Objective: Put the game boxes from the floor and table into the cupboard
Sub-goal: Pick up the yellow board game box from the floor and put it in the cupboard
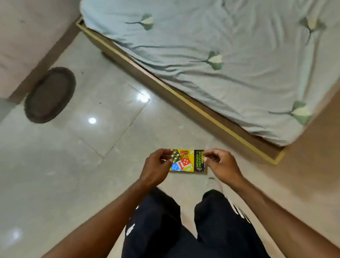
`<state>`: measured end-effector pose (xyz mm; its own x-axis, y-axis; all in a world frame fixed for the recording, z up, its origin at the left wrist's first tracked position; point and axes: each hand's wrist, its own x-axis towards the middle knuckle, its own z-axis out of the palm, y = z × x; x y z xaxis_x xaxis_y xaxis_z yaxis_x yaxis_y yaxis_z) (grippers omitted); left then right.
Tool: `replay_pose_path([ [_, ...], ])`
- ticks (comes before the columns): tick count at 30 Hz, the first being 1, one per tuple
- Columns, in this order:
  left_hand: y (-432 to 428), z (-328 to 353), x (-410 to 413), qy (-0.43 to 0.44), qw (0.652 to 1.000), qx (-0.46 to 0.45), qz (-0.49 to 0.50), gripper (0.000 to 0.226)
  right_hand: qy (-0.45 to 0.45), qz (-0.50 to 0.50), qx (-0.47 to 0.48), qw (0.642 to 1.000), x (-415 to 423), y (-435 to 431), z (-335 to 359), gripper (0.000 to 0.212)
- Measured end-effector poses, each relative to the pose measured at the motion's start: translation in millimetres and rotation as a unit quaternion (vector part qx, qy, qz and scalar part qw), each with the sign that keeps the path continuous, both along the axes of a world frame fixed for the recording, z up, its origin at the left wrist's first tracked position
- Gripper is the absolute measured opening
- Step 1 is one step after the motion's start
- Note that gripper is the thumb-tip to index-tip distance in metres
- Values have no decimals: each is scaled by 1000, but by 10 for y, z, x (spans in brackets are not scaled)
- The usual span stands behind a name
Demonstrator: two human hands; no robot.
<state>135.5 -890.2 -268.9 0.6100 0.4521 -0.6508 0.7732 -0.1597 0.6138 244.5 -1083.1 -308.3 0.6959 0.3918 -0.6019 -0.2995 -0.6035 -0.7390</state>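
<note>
A small yellow game box [187, 161] with dice and a snakes-and-ladders picture is held flat in front of me, above the tiled floor. My left hand [156, 169] pinches its left end, thumb on top. At the box's right end, where a dark strip with green lettering runs, my right hand [221, 164] pinches it. The cupboard and the table are out of view.
A bed [229, 41] with a pale blue sheet in a wooden frame fills the upper right. A dark oval mat [50, 94] lies on the floor by the wall at the left. My legs in dark trousers [178, 236] stand below the box.
</note>
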Motion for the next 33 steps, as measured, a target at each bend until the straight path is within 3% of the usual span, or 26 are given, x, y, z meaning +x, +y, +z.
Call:
replay_pose_path([
  [5, 556, -1138, 284, 86, 981, 5, -173, 25, 37, -158, -55, 985, -310, 355, -972, 18],
  [13, 1101, -3481, 545, 153, 876, 64, -452, 39, 135, -382, -87, 910, -1008, 1090, -3241, 23],
  [16, 1047, -4558, 561, 135, 850, 80, -503, 49, 173, -410, -108, 889, -1301, 1226, -4318, 28],
  [21, 856, -5759, 530, 110, 816, 110, -557, 66, 207, -421, -133, 873, -1610, 1329, -5547, 39],
  [23, 782, -6126, 503, 104, 805, 130, -570, 73, 213, -435, -129, 865, -1686, 1378, -5881, 33],
  [27, 697, -6445, 513, 125, 820, 139, -541, 87, 189, -469, -103, 857, -1687, 1469, -6159, 23],
  [33, 647, -6083, 554, 155, 853, 82, -491, 74, 155, -510, -66, 843, -1611, 1386, -5866, 24],
])
